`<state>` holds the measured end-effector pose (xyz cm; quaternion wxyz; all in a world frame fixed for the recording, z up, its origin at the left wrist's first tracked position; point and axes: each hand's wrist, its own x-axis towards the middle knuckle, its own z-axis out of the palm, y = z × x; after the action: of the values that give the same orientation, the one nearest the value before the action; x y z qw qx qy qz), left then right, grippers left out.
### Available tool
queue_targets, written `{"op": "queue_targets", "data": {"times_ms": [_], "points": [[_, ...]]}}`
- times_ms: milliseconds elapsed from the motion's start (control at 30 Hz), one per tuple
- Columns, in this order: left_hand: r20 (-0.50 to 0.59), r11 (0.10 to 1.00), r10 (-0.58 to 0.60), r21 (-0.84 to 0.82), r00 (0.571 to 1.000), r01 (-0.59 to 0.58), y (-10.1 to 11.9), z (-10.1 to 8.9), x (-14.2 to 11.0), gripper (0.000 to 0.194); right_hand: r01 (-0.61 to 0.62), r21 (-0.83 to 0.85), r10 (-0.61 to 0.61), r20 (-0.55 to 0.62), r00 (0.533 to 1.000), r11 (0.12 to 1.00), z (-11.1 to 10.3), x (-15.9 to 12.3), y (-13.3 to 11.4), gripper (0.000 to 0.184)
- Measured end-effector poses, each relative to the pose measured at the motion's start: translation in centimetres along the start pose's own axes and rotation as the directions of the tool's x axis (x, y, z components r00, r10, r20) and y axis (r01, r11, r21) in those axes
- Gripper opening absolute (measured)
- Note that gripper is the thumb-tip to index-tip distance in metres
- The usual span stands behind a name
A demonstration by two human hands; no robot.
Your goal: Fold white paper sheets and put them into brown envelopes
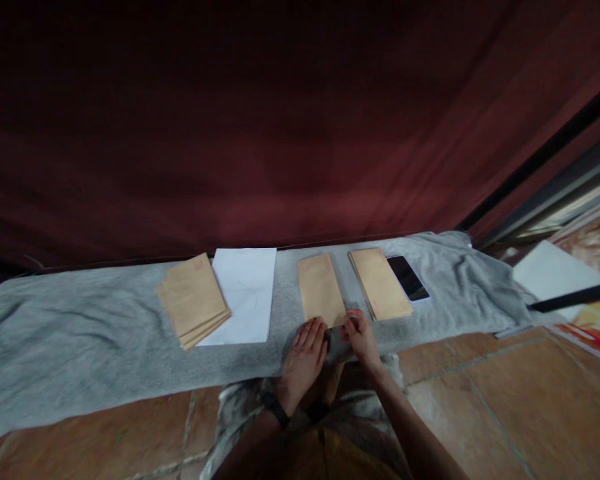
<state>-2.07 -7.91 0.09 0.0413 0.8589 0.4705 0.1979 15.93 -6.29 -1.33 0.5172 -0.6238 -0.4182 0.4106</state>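
Observation:
A brown paper envelope point(321, 287) lies on the grey cloth straight in front of me, its short side toward me. My left hand point(307, 347) rests on its near left corner, fingers stretched out flat. At the near right corner, my right hand point(360, 337) has its fingers curled in and pinches the envelope's edge. The fingers partly hide that near edge. To the right lies a neat stack of brown envelopes point(381, 283). On the left, a fanned stack of envelopes point(195, 297) overlaps white paper sheets point(245, 293).
A dark-screened phone point(409, 279) lies beside the right stack. The grey cloth point(105, 333) covers a long narrow surface, with a dark red curtain point(300, 133) behind it. Tiled floor point(480, 393) shows in front. A white object point(555, 273) and a dark bar point(575, 297) are at the right.

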Motion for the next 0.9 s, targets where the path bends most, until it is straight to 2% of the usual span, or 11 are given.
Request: {"op": "queue_targets", "data": {"times_ms": [167,233,300,467,567,667,733,767,900], "points": [[0.0,1.0,0.008,0.0,1.0,-0.008,0.0,-0.2,0.1,0.046,-0.032,0.046,0.03,0.04,0.999,0.998,0.3,0.4,-0.2,0.044],[0.004,1.0,0.009,-0.002,1.0,-0.009,0.0,-0.3,0.1,0.045,-0.032,0.087,0.031,0.012,0.999,0.996,-0.1,0.6,-0.9,0.044],[0.007,1.0,0.005,0.0,1.0,-0.005,0.1,-0.5,0.2,0.045,-0.01,0.135,0.019,-0.065,0.998,0.991,-1.0,1.1,-1.9,0.044],[0.021,1.0,0.016,0.021,1.0,-0.016,0.2,-0.6,0.2,0.041,0.023,0.217,0.021,-0.197,0.98,0.976,-5.9,3.3,-4.3,0.051],[0.024,0.999,0.024,0.03,0.999,-0.025,0.2,-0.5,0.2,0.04,0.039,0.25,0.042,-0.311,0.949,0.968,-9.5,4.5,-4.4,0.055],[0.025,0.999,0.028,0.036,0.999,-0.028,0.2,-0.3,0.1,0.039,-0.033,0.154,0.091,-0.386,0.918,0.987,-12.6,5.3,-3.2,0.059],[0.028,0.999,0.033,0.036,0.999,-0.034,0.1,-0.2,0.1,0.039,-0.111,-0.031,0.086,-0.446,0.891,0.993,-14.0,5.3,-2.1,0.062],[0.029,0.999,0.035,0.034,0.999,-0.036,0.1,-0.2,0.1,0.039,-0.15,-0.134,0.075,-0.45,0.89,0.98,-14.6,5.2,-1.6,0.063],[0.023,0.999,0.035,0.026,0.999,-0.036,0.0,-0.1,0.1,0.042,-0.21,-0.357,0.029,-0.45,0.892,0.91,-15.3,4.5,-0.6,0.06]]}}
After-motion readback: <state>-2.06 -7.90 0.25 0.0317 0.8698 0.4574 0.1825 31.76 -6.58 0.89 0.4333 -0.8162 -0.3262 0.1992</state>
